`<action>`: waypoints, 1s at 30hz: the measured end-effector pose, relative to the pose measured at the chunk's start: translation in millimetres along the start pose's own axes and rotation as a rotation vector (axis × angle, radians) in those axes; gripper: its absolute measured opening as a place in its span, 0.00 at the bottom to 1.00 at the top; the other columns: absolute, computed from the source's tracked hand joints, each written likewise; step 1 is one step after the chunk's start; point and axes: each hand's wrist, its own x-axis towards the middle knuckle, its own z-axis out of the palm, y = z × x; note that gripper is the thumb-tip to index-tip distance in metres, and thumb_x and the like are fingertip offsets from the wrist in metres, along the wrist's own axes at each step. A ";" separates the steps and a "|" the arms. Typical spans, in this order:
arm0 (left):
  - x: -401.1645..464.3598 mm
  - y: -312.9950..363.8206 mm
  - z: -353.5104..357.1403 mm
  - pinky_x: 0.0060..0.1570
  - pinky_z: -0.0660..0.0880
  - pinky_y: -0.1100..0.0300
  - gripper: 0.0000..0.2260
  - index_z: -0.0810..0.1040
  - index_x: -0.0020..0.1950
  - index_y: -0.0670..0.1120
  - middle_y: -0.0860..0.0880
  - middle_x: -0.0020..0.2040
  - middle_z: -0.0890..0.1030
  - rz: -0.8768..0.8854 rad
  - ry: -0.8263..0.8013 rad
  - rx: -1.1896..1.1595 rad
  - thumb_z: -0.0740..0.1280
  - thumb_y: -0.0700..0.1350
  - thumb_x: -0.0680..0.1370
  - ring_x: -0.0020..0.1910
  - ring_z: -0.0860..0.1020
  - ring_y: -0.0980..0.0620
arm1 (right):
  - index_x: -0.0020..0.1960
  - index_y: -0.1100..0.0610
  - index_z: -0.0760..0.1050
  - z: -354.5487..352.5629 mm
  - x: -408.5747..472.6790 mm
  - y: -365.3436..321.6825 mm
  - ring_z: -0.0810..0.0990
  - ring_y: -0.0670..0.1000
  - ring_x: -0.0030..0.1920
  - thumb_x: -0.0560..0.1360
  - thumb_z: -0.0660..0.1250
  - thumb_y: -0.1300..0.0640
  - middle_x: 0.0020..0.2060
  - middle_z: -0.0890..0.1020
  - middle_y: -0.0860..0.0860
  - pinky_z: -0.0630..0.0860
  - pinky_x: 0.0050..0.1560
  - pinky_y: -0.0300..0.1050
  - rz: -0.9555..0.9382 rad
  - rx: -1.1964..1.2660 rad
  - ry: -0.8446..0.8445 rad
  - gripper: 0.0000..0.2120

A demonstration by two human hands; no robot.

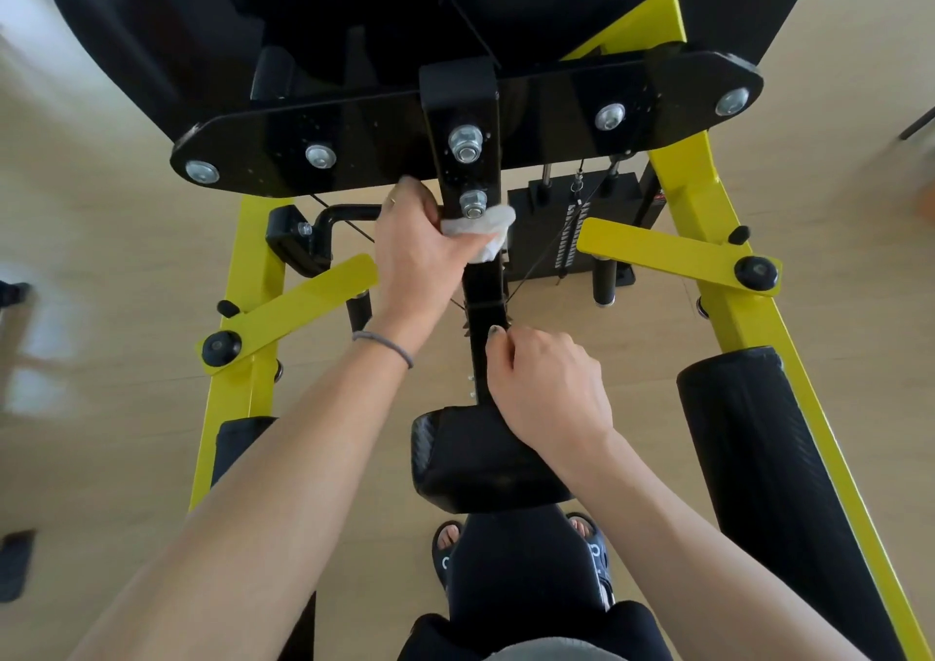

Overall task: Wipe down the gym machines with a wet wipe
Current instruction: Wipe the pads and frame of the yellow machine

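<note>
A yellow and black gym machine fills the view. Its black centre post [469,119] carries two bolts and runs down to a black padded seat [470,463]. My left hand [422,250] grips a crumpled white wet wipe [483,232] and presses it against the post just under the lower bolt. My right hand [549,387] is lower, with curled fingers against the post's right side just above the seat; whether it grasps the post is unclear.
A black cross plate [556,114] with bolts spans above the hands. Yellow frame legs [728,276] and yellow arms [673,255] flank the post, with a black roller pad [759,458] right. The weight stack [571,225] stands behind. My feet in sandals [448,544] stand on the wooden floor.
</note>
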 end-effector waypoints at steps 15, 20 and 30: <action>-31.4 -69.2 42.6 0.48 0.71 0.62 0.13 0.78 0.43 0.50 0.52 0.47 0.80 -0.485 -0.495 0.159 0.76 0.57 0.73 0.51 0.78 0.54 | 0.37 0.55 0.70 2.4 -0.1 1.4 0.70 0.48 0.31 0.84 0.54 0.47 0.31 0.73 0.47 0.73 0.36 0.48 0.007 -0.008 0.020 0.20; -25.4 -68.6 44.8 0.41 0.77 0.63 0.14 0.84 0.50 0.43 0.48 0.42 0.84 -0.618 -0.566 0.035 0.77 0.52 0.72 0.37 0.80 0.54 | 0.38 0.54 0.71 2.2 1.0 1.3 0.68 0.45 0.30 0.83 0.54 0.47 0.31 0.72 0.46 0.67 0.34 0.47 0.014 -0.030 0.004 0.19; -25.4 -7.7 5.3 0.33 0.73 0.66 0.07 0.75 0.42 0.48 0.52 0.36 0.82 -0.181 -0.149 -0.113 0.72 0.43 0.72 0.35 0.81 0.56 | 0.38 0.54 0.72 1.0 0.2 0.4 0.73 0.48 0.31 0.83 0.54 0.48 0.31 0.74 0.47 0.74 0.35 0.47 -0.007 -0.033 0.017 0.20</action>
